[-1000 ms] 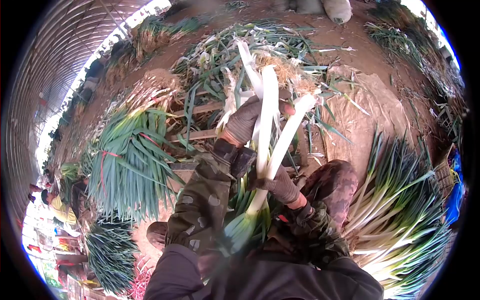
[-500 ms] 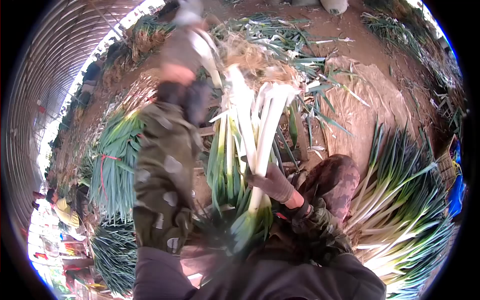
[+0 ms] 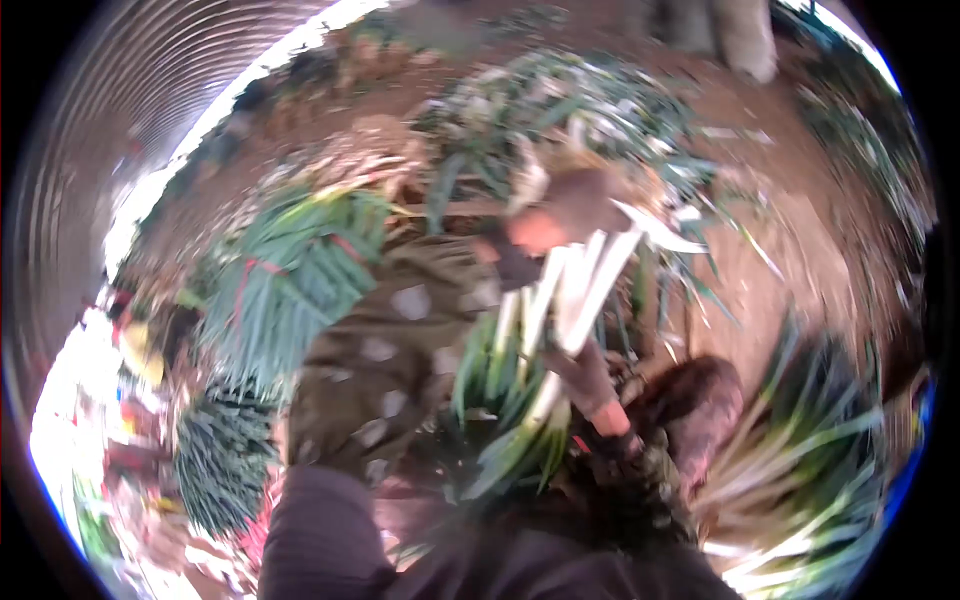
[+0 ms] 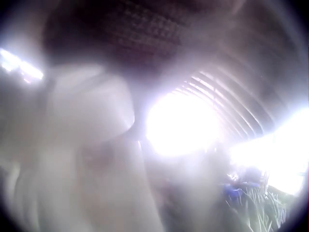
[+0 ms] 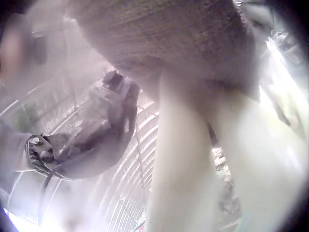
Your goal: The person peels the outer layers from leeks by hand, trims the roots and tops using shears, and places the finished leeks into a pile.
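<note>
In the head view, the gloved right hand [image 3: 585, 380] grips white leek stalks [image 3: 600, 290] low down, their green leaves [image 3: 510, 455] hanging toward the lap. The right wrist view shows its knitted glove [image 5: 169, 43] around two thick pale stalks [image 5: 181, 164]. The gloved left hand [image 3: 578, 205] is blurred over the upper white ends, with a pointed white strip [image 3: 660, 230] at its fingers; whether it holds this is unclear. Pale, blurred stalks [image 4: 91, 108] fill part of the left wrist view below the dark glove [image 4: 130, 34].
Tied green leeks [image 3: 290, 285] lie at the left, loose leeks [image 3: 800, 440] at the right. Beyond the hands is a heap of leaves and trimmings [image 3: 550, 100]. A brown sheet [image 3: 800, 250] covers ground at the right; pale sacks [image 3: 745, 40] stand at the back.
My left hand swung up and away to the left, then came back over the white stalk ends. My right hand keeps its grip low on the stalks. The head view has shifted and blurred.
</note>
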Demonstrator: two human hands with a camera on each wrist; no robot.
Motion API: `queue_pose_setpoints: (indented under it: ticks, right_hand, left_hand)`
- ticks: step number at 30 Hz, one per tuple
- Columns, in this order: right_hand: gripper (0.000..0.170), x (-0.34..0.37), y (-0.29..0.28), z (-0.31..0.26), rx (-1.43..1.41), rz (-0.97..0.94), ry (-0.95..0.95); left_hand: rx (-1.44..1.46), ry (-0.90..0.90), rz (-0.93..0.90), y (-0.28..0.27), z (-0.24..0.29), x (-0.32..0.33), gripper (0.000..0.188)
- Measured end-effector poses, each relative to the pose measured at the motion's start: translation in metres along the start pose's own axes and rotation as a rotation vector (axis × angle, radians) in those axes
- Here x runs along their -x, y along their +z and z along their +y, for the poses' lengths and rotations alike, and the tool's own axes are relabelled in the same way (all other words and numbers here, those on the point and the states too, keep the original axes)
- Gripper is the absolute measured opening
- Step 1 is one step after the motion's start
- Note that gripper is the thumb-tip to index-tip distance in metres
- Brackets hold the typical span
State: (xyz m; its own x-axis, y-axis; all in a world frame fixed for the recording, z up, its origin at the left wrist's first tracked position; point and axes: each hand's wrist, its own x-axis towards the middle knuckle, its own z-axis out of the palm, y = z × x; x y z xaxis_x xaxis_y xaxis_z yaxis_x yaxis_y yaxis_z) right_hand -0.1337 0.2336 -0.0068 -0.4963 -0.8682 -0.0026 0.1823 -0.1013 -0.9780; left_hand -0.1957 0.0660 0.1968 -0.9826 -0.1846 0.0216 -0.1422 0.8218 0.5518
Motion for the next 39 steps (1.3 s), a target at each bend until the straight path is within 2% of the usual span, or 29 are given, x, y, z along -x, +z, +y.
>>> queue_pose_setpoints:
  ticks: [1,2,3,4,5,6,8,9,11,13,16,17,18,19,22,23,25,26,27,28,29,30,32,33,34,36,38,39]
  right_hand:
    - [0.019,0.002,0.001,-0.01,0.086,0.021,-0.061]
    - [0.021,0.0,0.008,-0.016,0.024,0.076,-0.099]
    - [0.021,-0.001,0.008,-0.014,-0.065,0.045,-0.094]
    - [0.02,-0.001,-0.004,-0.011,0.109,-0.036,-0.056]
    - [0.017,-0.002,0.002,-0.018,0.149,0.021,-0.086]
    - [0.015,0.001,0.008,-0.024,0.189,0.086,-0.109]
    - [0.015,0.002,0.013,-0.027,0.202,0.08,-0.146]
    - [0.014,-0.001,0.015,-0.03,0.205,0.08,-0.172]
    - [0.014,-0.002,0.014,-0.026,0.155,0.063,-0.103]
    - [0.015,0.002,0.014,-0.018,0.025,0.081,-0.09]
    - [0.021,0.001,0.008,-0.011,0.108,0.071,-0.107]
    - [0.025,0.001,0.009,-0.007,0.17,0.075,-0.14]
    - [0.028,-0.001,0.01,-0.003,0.233,0.078,-0.177]
    - [0.031,-0.003,0.012,-0.003,0.294,0.085,-0.218]
    - [0.038,-0.001,0.019,-0.008,0.317,0.184,-0.143]
    - [0.039,0.0,0.02,-0.011,0.292,0.162,-0.074]
    - [0.036,0.004,0.02,-0.022,0.331,0.132,-0.147]
    - [0.035,0.006,0.02,-0.025,0.348,0.116,-0.181]
    - [0.034,0.006,0.02,-0.022,0.204,0.087,-0.147]
    - [0.034,0.007,0.018,-0.018,0.063,0.06,-0.114]
    - [0.034,0.008,0.016,-0.015,-0.079,0.033,-0.081]
    - [0.038,0.007,0.012,-0.012,-0.321,0.041,-0.022]
    - [0.044,0.008,0.0,-0.024,-0.347,0.231,0.022]
    - [0.049,0.006,-0.02,-0.016,-0.41,0.21,-0.057]
    - [0.05,0.004,-0.03,-0.031,-0.216,0.313,0.054]
    - [0.045,0.012,-0.051,-0.049,-0.317,0.295,0.062]
    - [0.037,0.022,-0.052,-0.075,-0.351,0.381,-0.055]
    - [0.032,0.018,-0.053,-0.065,-0.287,0.479,-0.153]
  left_hand:
    - [-0.11,0.116,0.046,0.006,-0.013,-0.012,0.037]
    - [-0.224,0.233,0.075,0.003,-0.023,-0.019,0.036]
    - [-0.336,0.102,0.054,-0.011,-0.006,-0.012,0.033]
    - [-0.432,-0.02,0.022,-0.024,0.022,-0.005,0.03]
    - [-0.55,-0.084,0.151,-0.025,0.006,-0.025,0.02]
    - [-0.481,-0.059,0.339,-0.039,0.01,-0.023,0.013]
    - [-0.366,0.153,0.717,-0.052,0.005,-0.027,0.013]
    - [-0.232,0.106,0.736,-0.053,0.009,-0.026,0.014]
    - [0.036,0.011,0.764,-0.053,0.033,-0.014,0.02]
    - [-0.145,-0.042,0.46,-0.043,0.058,0.001,0.025]
    - [-0.625,0.107,0.007,-0.02,0.074,0.014,0.032]
    - [-0.757,0.227,0.027,-0.009,0.065,0.015,0.024]
    - [-0.86,0.267,0.068,0.001,0.059,0.013,0.012]
    - [-0.911,0.292,0.08,0.003,0.055,0.012,0.011]
    - [-1.089,0.346,0.029,0.005,0.047,0.002,0.012]
    - [-1.152,0.356,-0.003,0.003,0.045,-0.002,0.012]
    - [-1.036,0.346,0.185,-0.02,0.031,-0.019,0.007]
    - [-0.999,0.38,0.419,-0.049,0.016,-0.034,0.011]
    - [-1.051,0.26,0.605,-0.088,0.008,-0.044,0.013]
    - [-0.783,0.358,0.945,-0.132,-0.026,-0.063,0.012]
    - [-0.883,0.114,0.969,-0.175,-0.012,-0.041,0.013]
    - [-0.255,-0.245,0.907,-0.2,0.005,-0.015,0.022]
    - [-1.059,-0.423,0.71,-0.201,-0.016,0.017,0.029]
    - [-1.115,-0.397,0.631,-0.193,-0.026,0.032,0.028]
    - [-1.1,-0.34,0.557,-0.177,-0.025,0.044,0.027]
    - [-1.018,-0.201,0.383,-0.132,-0.018,0.072,0.027]
    - [-0.944,-0.068,0.227,-0.09,-0.015,0.09,0.028]
    - [-0.934,-0.032,0.182,-0.077,-0.011,0.098,0.029]
